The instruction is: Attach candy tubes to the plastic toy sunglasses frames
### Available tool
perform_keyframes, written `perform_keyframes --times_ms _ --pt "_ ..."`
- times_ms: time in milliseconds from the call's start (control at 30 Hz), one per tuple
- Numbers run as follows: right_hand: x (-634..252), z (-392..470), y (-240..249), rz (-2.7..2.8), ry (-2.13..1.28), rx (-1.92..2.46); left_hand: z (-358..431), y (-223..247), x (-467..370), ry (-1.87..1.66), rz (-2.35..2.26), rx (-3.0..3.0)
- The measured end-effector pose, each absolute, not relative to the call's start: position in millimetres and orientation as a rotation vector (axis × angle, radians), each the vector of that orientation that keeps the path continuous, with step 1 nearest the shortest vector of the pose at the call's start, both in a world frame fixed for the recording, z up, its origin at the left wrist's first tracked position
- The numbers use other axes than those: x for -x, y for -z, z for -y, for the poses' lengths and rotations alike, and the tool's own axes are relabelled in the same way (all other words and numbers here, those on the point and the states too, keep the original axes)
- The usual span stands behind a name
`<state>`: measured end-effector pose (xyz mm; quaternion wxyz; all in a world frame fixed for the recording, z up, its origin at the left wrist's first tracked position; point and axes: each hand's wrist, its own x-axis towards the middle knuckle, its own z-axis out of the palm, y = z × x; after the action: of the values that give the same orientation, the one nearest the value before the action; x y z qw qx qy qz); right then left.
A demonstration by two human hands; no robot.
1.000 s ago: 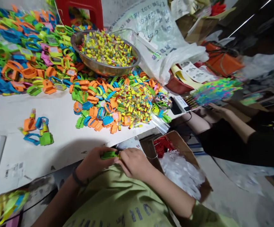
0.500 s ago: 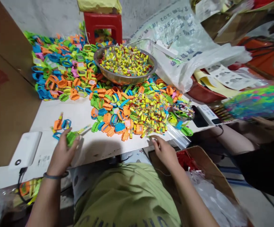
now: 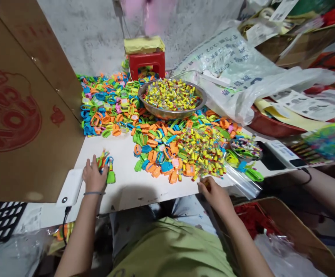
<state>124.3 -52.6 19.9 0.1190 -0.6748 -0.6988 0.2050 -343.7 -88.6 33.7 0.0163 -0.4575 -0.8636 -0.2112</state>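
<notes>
My left hand (image 3: 94, 175) is over the left of the white table (image 3: 121, 192), fingers spread beside a few plastic watches; a green watch (image 3: 111, 176) with a yellow tube lies just right of its thumb. My right hand (image 3: 213, 192) is at the table's front edge, fingers curled together; what they hold, if anything, is hidden. It is just below a heap of small yellow candy tubes (image 3: 202, 150). Orange, blue and green watches (image 3: 156, 154) lie left of that heap. A metal bowl (image 3: 171, 114) behind them is full of yellow tubes.
At the left stand a cardboard box (image 3: 20, 104) and a white power bank (image 3: 71, 186). A red stool (image 3: 147, 59) is behind the bowl. Plastic bags (image 3: 242, 80), a small dish (image 3: 246, 154) and a black phone (image 3: 270, 156) lie right. Another person's arm (image 3: 323, 184) shows at right.
The view has shifted, so the table contents appear further right and lower. The green watch that was in my left hand now lies on the table, and those fingers are spread.
</notes>
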Motion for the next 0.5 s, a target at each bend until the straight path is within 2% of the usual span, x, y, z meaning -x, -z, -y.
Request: perform_keyframes --times_ms 167,300,400,467,500 --pt "-121 72 -21 1.996 -0.701 1.777 104 -41 307 0.656 2.662 1.602" --pt "-123 75 -31 2.098 -0.793 1.485 123 -94 263 1.077 2.633 2.321" --pt "-122 71 -43 2.22 -0.908 1.227 145 -159 232 1.203 2.249 3.086" --pt "-116 69 -52 2.293 -0.999 1.045 169 -196 215 1.035 1.77 3.606" --pt "-112 68 -56 2.319 -1.042 0.959 184 -207 209 0.947 1.676 3.694"
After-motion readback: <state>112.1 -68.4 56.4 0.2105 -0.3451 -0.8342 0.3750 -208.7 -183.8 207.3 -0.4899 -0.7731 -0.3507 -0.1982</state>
